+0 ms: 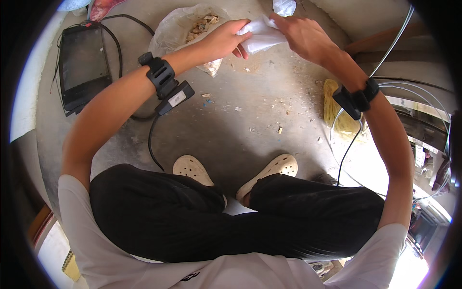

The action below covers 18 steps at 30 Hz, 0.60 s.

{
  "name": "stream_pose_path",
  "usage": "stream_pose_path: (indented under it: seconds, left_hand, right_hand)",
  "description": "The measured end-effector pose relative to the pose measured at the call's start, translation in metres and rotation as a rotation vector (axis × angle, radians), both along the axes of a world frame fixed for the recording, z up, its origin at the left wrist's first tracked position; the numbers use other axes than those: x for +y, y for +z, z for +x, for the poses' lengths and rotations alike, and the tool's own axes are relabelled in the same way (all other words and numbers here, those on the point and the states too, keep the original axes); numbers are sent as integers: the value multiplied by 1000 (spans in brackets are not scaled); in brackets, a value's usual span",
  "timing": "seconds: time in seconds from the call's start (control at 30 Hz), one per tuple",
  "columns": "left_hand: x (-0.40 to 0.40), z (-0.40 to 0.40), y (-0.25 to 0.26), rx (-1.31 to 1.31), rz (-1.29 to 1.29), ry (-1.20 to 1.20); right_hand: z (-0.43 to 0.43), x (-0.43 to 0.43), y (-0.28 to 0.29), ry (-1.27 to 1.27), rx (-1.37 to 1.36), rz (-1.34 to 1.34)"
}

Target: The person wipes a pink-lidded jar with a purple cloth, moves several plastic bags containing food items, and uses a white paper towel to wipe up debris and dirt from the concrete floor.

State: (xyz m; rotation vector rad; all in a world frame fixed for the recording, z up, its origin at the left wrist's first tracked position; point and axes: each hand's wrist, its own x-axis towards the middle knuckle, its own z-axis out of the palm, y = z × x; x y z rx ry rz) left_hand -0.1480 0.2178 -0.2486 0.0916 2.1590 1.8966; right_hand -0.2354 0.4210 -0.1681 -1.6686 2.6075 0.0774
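Between my two hands a white plastic bag (262, 36) is stretched above the floor. My left hand (231, 38) pinches its left edge between thumb and fingers. My right hand (301, 34) grips the other end, with its back turned towards me and most fingertips hidden. Behind my left forearm stands a translucent plastic bag (169, 32), its mouth wide apart. Small pale-brown pieces, perhaps shells or pods (204, 27), lie inside it. Just beyond my right hand is another white plastic bundle (284, 7). Each wrist wears a black strapped device.
A black flat-panel device (85, 61) with thick black cables lies on the concrete floor (223, 133) at left. Crumbs and scraps are scattered ahead of my cream clogs (193, 169). A yellow plastic bag (334, 108) and loose pale cables (391, 43) are at right.
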Motion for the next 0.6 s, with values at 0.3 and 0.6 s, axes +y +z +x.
stream_pose_path:
  seconds: [0.3, 0.6]
  left_hand:
    - [25, -17, 7, 333, -274, -262]
    - [16, 23, -21, 93, -202, -380]
  right_hand:
    - [16, 58, 4, 14, -53, 173]
    - [88, 77, -28, -222, -484, -68]
